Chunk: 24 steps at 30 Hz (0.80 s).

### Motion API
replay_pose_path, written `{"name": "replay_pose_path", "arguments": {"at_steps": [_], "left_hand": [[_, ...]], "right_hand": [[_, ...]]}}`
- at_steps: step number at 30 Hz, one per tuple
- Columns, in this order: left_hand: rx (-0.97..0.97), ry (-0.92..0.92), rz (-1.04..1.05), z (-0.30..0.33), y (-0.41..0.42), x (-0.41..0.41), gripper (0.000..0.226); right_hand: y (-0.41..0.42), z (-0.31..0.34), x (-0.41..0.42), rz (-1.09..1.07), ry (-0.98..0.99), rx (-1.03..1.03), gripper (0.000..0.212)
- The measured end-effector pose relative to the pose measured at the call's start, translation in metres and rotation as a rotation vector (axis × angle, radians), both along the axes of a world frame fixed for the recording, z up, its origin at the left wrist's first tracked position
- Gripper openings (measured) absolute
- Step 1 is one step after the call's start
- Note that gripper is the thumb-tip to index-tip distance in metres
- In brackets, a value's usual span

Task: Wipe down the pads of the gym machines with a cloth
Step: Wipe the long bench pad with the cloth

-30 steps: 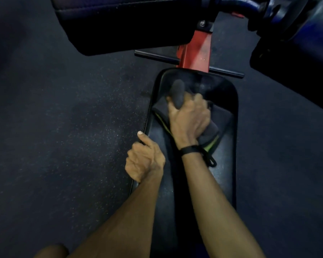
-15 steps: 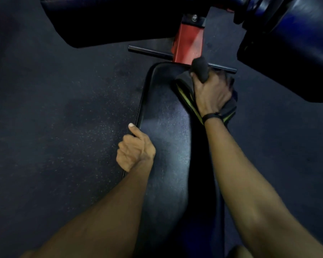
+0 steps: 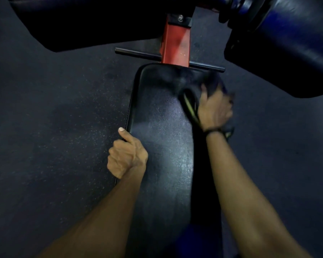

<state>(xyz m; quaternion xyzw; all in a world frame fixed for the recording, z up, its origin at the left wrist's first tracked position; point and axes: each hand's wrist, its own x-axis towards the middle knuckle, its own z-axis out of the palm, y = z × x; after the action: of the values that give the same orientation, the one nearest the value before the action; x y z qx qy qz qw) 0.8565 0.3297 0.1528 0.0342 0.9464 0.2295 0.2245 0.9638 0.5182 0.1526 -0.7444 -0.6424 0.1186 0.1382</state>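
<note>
Forearms extend from the near edge over the black bench pad [image 3: 162,146]. The left hand [image 3: 127,157] grips the pad's left edge, fingers curled under it and thumb extended along the rim. Farther out, the right hand [image 3: 214,110] presses the dark cloth [image 3: 189,103] onto the pad's far right corner; its fingers are blurred and appear curled over the cloth. Judged progress: this pad is mid-wipe, and the upper pads [image 3: 280,51] beyond the red post [image 3: 175,43] remain. No legible brand, label or writing.
</note>
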Motion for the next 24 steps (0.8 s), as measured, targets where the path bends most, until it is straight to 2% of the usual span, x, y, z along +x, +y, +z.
{"name": "replay_pose_path", "arguments": {"at_steps": [3, 5, 10, 13, 20, 24], "left_hand": [[0.007, -0.015, -0.004, 0.005, 0.000, 0.000, 0.077], [0.012, -0.025, -0.004, 0.006, 0.001, 0.000, 0.076], [0.007, -0.024, 0.003, 0.005, 0.001, 0.000, 0.077], [-0.001, 0.000, -0.008, 0.001, 0.000, 0.001, 0.077], [-0.014, 0.023, -0.045, -0.002, -0.001, 0.001, 0.076], [-0.033, 0.024, -0.053, -0.002, 0.000, 0.001, 0.077]], "right_hand": [[0.066, 0.008, -0.019, 0.011, 0.111, -0.095, 0.063], [0.065, 0.010, -0.017, 0.037, 0.119, -0.107, 0.062], [-0.059, 0.013, 0.026, 0.105, -0.112, 0.011, 0.060], [-0.095, 0.011, 0.036, 0.100, -0.127, 0.005, 0.064], [0.038, 0.006, -0.010, 0.091, -0.013, -0.024, 0.064], [0.088, 0.012, -0.048, 0.246, -0.012, -0.007, 0.063]]}}
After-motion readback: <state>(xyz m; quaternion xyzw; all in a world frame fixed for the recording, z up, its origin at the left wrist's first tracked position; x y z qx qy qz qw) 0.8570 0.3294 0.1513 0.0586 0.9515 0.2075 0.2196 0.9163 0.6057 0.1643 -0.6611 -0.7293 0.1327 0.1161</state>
